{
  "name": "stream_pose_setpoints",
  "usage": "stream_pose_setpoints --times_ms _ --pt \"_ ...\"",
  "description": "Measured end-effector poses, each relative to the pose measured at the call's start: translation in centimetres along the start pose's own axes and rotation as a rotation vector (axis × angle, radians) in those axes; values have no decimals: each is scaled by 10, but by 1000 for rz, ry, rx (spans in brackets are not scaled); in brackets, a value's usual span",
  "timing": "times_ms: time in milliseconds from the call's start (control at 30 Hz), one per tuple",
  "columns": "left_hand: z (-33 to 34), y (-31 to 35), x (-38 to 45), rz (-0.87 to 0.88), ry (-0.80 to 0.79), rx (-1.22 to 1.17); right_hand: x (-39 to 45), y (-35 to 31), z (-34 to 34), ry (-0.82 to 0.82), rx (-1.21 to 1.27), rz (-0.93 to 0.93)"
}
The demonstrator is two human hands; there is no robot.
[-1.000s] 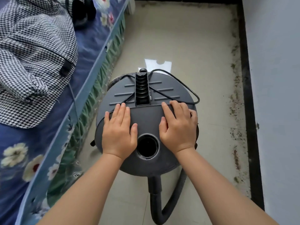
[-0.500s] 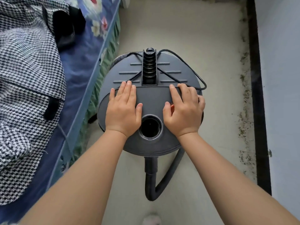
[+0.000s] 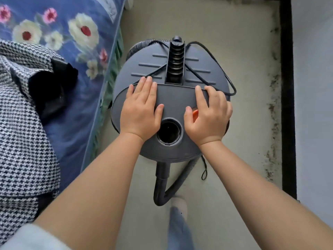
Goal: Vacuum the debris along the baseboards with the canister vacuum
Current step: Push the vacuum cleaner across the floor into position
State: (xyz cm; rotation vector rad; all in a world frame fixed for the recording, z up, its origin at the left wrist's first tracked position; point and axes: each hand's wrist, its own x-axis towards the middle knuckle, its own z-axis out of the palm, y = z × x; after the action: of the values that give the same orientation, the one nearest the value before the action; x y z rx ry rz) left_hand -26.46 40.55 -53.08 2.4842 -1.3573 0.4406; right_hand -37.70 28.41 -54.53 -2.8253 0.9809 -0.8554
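Grey plastic makes up the round canister vacuum (image 3: 171, 98), which is seen from above on the pale floor (image 3: 225, 51), in the middle of the view. The left hand (image 3: 139, 112) is laid flat on its lid at 9 o'clock from the round hole (image 3: 169, 131), with straight fingers (image 3: 147, 87) kept close together and nothing held. The right hand (image 3: 209, 116) is laid on the lid at 3 o'clock from the hole, with its fingers a little bent and resting on the lid edge. A small orange button (image 3: 195, 112) is partly hidden under this hand, just beside the thumb. Whether the button is pressed cannot be told.

A black ribbed handle (image 3: 175, 64) is seen on the lid at 12 o'clock from the hole, and a black power cord (image 3: 223, 71) is looped beside it, out to 2 o'clock. A black hose (image 3: 162, 186) is bent in a curve on the floor at 6 o'clock from the canister.

A black baseboard (image 3: 287, 87) is seen along the wall at 3 o'clock, well apart from the vacuum. Dark debris (image 3: 273, 123) is spread on the floor just beside it. A bed with a blue flowered sheet (image 3: 75, 42) is seen at 9 o'clock, close to the canister, and a black-and-white checked jacket (image 3: 19, 132) is lying on it.
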Motion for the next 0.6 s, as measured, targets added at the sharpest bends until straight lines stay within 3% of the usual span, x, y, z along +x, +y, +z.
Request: stream_pose_setpoints --times_ms 267,600 --pt "52 -67 144 67 -81 -6 131 -6 74 -30 -42 80" --pt "109 -101 305 109 -147 -37 270 28 151 -26 -114 92"
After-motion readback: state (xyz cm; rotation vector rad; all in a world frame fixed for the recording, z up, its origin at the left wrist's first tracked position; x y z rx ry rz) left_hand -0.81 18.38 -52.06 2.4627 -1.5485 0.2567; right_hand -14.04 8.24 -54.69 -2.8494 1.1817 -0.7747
